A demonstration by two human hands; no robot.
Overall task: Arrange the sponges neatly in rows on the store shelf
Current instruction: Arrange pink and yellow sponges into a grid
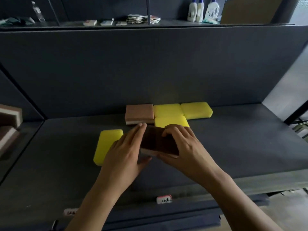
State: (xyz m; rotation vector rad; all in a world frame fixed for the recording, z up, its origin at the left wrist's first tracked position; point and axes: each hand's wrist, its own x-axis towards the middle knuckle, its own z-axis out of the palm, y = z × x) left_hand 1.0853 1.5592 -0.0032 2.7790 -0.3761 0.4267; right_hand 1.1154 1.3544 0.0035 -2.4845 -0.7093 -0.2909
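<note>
L hand (125,154) & R hand (186,147) are gripping a brown sponge (158,142) betw. them over the shelf (233,139), R fingers (171,132) curling on top; yellow sponges (168,110) lying behind.

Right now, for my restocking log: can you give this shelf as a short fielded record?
held: dark brown sponge, gripped by left hand and right hand
back row: pink-brown sponge, middle yellow sponge, right yellow sponge, side by side
second row: front yellow sponge, partly behind the right hand
stray: loose yellow sponge, left of the hands, lying lengthwise
surface: dark shelf
</note>
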